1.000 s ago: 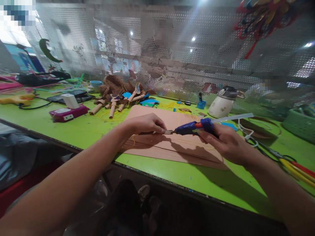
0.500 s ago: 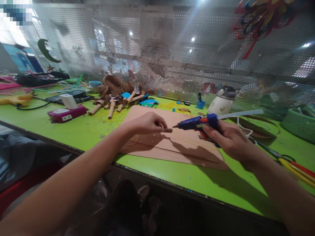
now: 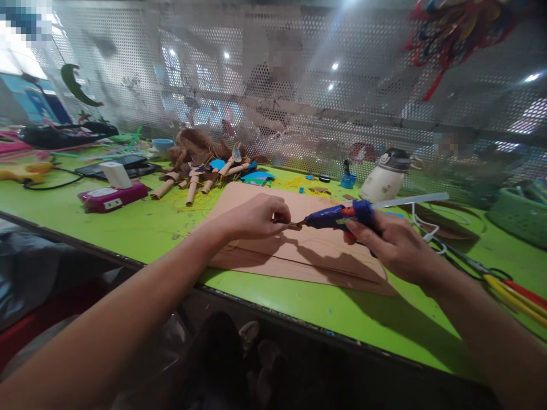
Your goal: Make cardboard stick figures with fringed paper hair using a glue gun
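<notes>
Between the fingertips of my left hand (image 3: 262, 216) is a small brown cardboard piece (image 3: 294, 226), held above a tan board (image 3: 248, 199). My right hand (image 3: 395, 242) is wrapped round the handle of a blue glue gun (image 3: 337, 217), whose nozzle points left and meets or nearly meets the end of the piece. A long translucent glue stick (image 3: 412, 200) juts from the back of the gun. Part of the piece is hidden by my left fingers. Dark shadows of both hands fall on the board.
On the green table (image 3: 171, 233), cardboard tubes (image 3: 192, 189) lie with yellow thread and brown fibre. A purple power strip (image 3: 113, 196) is at left. To the right are a white bottle (image 3: 384, 176), scissors (image 3: 510, 293) and a green basket (image 3: 519, 213). A perforated screen (image 3: 205, 74) rises behind.
The glue gun has shifted slightly left, bringing its nozzle to the end of the cardboard piece. The piece in my left hand has tilted a little.
</notes>
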{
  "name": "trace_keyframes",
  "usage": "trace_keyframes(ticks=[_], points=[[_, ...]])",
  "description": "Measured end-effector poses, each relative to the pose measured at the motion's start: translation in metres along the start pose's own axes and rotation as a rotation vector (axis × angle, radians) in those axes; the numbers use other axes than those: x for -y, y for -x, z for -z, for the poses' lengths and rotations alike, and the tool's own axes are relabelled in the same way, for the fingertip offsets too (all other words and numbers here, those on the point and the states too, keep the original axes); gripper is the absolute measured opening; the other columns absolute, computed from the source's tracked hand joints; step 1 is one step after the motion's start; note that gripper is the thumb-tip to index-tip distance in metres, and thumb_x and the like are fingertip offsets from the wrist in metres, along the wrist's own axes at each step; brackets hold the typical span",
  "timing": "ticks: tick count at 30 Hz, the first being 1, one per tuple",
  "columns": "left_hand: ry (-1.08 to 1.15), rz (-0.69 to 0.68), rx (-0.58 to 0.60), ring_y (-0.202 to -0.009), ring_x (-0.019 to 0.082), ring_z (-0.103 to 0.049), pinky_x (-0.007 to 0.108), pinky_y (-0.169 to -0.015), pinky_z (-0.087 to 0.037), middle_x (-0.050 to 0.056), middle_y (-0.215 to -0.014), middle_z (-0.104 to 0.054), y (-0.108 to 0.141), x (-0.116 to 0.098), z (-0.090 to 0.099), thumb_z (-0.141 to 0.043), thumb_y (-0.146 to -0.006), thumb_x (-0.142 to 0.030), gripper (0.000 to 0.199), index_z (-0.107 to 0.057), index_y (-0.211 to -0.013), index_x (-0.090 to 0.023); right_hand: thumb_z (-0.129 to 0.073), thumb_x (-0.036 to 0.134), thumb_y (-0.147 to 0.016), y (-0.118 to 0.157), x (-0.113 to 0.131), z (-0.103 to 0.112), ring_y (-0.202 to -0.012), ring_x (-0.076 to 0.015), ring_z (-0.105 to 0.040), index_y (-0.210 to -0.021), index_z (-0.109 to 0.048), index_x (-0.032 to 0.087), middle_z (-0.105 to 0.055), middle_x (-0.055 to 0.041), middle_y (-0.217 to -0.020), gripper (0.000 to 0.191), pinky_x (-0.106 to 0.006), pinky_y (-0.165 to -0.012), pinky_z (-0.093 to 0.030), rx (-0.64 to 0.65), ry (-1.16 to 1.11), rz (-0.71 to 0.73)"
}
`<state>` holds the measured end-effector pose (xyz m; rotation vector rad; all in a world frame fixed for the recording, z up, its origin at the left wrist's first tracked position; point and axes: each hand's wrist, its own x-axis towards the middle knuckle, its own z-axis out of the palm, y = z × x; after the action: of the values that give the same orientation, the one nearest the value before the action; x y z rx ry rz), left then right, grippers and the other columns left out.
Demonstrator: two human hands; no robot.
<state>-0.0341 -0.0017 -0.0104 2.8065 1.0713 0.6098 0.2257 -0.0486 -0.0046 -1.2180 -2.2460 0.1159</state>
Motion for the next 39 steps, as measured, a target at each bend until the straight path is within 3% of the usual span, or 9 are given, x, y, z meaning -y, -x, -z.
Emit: trace_keyframes(ticks=[16, 24, 31, 39], points=[[0.019, 0.027, 0.015, -0.066, 0.011, -0.054, 0.022, -0.060, -0.038, 0.004, -0.077, -0.065, 0.0009, -0.0046, 0.0005, -0.052, -0.076, -0.018, 0.018, -0.068, -0.083, -0.014, -0.041, 0.045, -0.089, 0.0013, -0.0038, -0.0022, -0.067, -0.0226, -0.060, -0.084, -0.059, 0.019, -0.065, -0.0080, -0.075, 0.033, -0.034, -0.060, -0.046, -0.024, 0.010, -0.015], [-0.004, -0.002, 0.012, -0.066, 0.011, -0.053, 0.023, -0.060, -0.037, 0.004, -0.077, -0.065, 0.0015, -0.0013, -0.0032, -0.052, -0.079, -0.024, 0.019, -0.068, -0.084, -0.015, -0.038, 0.049, -0.088, -0.0006, 0.0004, -0.0041, -0.058, -0.0200, -0.055, -0.076, -0.054, 0.018, -0.061, -0.0064, -0.065, 0.037, -0.031, -0.054, -0.041, -0.017, 0.053, -0.043], [0.010, 0.021, 0.020, -0.063, 0.011, -0.052, 0.024, -0.058, -0.036, 0.005, -0.074, -0.065, 0.0010, -0.0043, -0.0014, -0.051, -0.081, -0.031, 0.023, -0.068, -0.082, -0.014, -0.039, 0.048, -0.088, -0.0001, -0.0038, -0.0042, -0.055, -0.0173, -0.052, -0.082, -0.056, 0.016, -0.060, -0.0047, -0.064, 0.038, -0.029, -0.052, -0.039, 0.003, 0.035, -0.068], [0.048, 0.037, 0.009, -0.066, 0.011, -0.055, 0.023, -0.059, -0.039, 0.004, -0.077, -0.067, 0.0017, -0.0039, 0.0011, -0.054, -0.075, -0.019, 0.017, -0.068, -0.083, -0.015, -0.039, 0.048, -0.089, 0.0016, -0.0062, -0.0011, -0.058, -0.0170, -0.053, -0.080, -0.055, 0.017, -0.058, -0.0032, -0.065, 0.037, -0.029, -0.054, -0.040, -0.007, 0.010, -0.035]])
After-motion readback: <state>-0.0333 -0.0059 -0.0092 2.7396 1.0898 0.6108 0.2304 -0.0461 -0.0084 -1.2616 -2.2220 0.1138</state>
